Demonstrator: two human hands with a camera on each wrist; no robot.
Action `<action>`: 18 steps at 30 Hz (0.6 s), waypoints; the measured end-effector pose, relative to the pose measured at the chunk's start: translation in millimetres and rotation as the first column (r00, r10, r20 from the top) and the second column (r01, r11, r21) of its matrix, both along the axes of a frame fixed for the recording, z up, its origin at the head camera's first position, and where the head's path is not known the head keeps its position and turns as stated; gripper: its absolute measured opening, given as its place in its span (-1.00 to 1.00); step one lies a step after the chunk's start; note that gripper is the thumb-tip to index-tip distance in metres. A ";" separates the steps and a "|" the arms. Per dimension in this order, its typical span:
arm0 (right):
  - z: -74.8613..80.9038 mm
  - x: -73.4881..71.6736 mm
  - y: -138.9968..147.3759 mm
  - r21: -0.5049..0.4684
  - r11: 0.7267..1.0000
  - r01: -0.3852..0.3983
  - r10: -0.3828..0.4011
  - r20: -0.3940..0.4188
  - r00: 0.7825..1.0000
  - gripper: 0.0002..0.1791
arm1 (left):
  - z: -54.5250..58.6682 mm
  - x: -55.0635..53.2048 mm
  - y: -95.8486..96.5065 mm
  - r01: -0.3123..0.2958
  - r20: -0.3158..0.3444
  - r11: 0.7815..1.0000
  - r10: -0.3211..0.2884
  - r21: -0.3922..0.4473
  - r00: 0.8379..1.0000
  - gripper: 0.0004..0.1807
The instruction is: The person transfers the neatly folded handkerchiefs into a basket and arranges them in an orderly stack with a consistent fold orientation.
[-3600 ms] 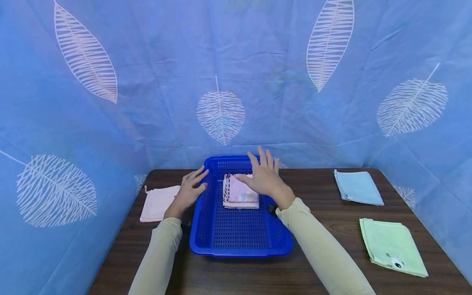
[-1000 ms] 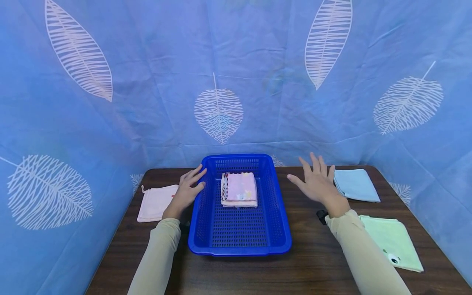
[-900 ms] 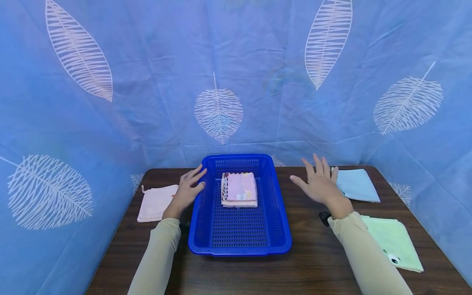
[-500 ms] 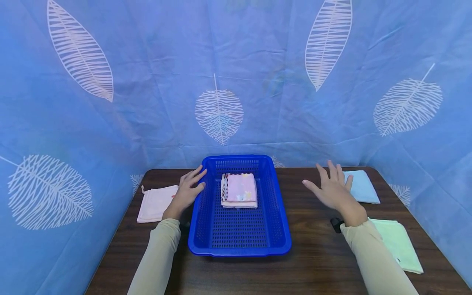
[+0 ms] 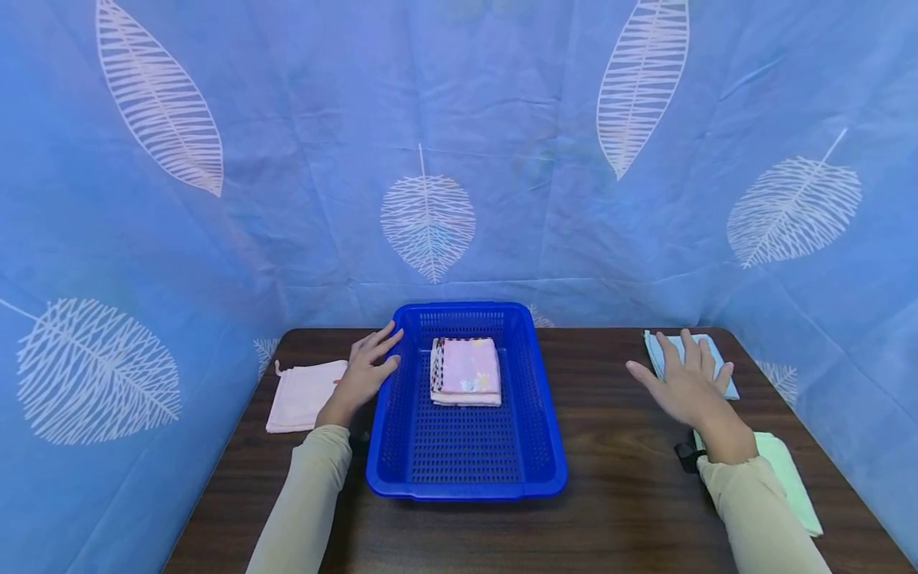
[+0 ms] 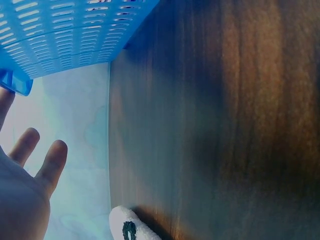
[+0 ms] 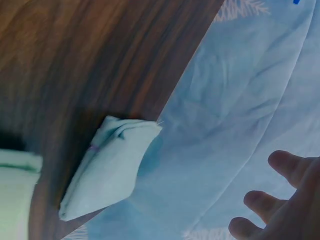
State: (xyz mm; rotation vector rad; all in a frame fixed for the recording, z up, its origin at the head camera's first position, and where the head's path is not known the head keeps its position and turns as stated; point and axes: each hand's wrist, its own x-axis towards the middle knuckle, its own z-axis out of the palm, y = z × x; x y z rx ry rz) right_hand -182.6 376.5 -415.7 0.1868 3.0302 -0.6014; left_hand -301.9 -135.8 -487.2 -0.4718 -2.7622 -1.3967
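Observation:
A blue plastic basket (image 5: 469,490) with slotted walls stands mid-table; inside it lies a stack of folded towels, a pink one (image 5: 469,367) on top. My left hand (image 5: 363,375) is at the basket's left rim, fingers extended, as the left wrist view also shows. Over the table on the right, my right hand (image 5: 692,391) is spread with nothing in it, overlapping a folded light blue towel (image 5: 654,351) in the head view. The right wrist view shows that towel (image 7: 110,170) apart from the fingers. Beneath the right forearm, a green towel (image 5: 785,474) is partly hidden.
A folded pale pink towel (image 5: 304,396) lies left of the basket, partly behind the left hand. The dark wooden table (image 5: 602,478) ends at a blue curtain (image 5: 502,199) with white leaf prints, which hangs behind and along both sides.
My right hand has moved from over the basket rightward to the light blue towel, staying spread. My left hand has stayed at the basket's left rim. The basket and towels have not moved.

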 end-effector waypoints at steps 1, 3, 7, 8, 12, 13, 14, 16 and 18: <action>-1.0 2.0 2.4 -0.002 1.000 0.007 -0.007 -0.003 1.000 0.12 | 0.0 0.2 0.0 -0.002 0.002 1.000 0.002 -0.003 1.000 -0.40; -3.5 6.4 6.9 0.002 1.000 0.025 -0.025 -0.010 1.000 0.11 | 0.2 0.6 -0.1 -0.003 0.001 1.000 0.003 -0.013 1.000 -0.40; -8.9 17.2 14.6 -0.012 0.998 0.055 -0.055 -0.024 0.998 0.10 | 0.2 0.6 0.0 -0.011 0.011 1.000 0.011 -0.008 1.000 -0.41; -11.0 20.0 16.9 -0.017 0.998 0.061 -0.061 -0.027 0.998 0.09 | 0.2 0.4 -0.1 -0.013 0.012 1.000 0.013 -0.009 1.000 -0.41; -20.3 29.7 28.3 -0.038 0.996 0.082 -0.083 -0.026 0.996 0.08 | 0.8 0.6 -0.4 -0.011 0.012 1.000 0.011 -0.011 1.000 -0.40; -22.7 31.8 32.1 -0.043 0.995 0.087 -0.088 -0.019 0.996 0.08 | 1.1 0.9 -0.4 -0.007 0.011 1.000 0.008 -0.011 1.000 -0.40; -24.9 34.0 36.0 -0.045 0.995 0.092 -0.092 -0.010 0.996 0.09 | 1.4 1.3 -0.4 -0.006 0.011 1.000 0.006 -0.010 1.000 -0.40; -28.2 38.3 44.0 -0.054 0.993 0.104 -0.103 0.018 0.995 0.10 | 1.8 2.0 -0.4 -0.001 0.011 1.000 0.001 -0.009 1.000 -0.40; -30.6 42.9 51.5 -0.065 0.992 0.112 -0.109 0.050 0.993 0.13 | 2.1 2.7 -0.3 -0.004 0.017 1.000 0.004 -0.007 1.000 -0.40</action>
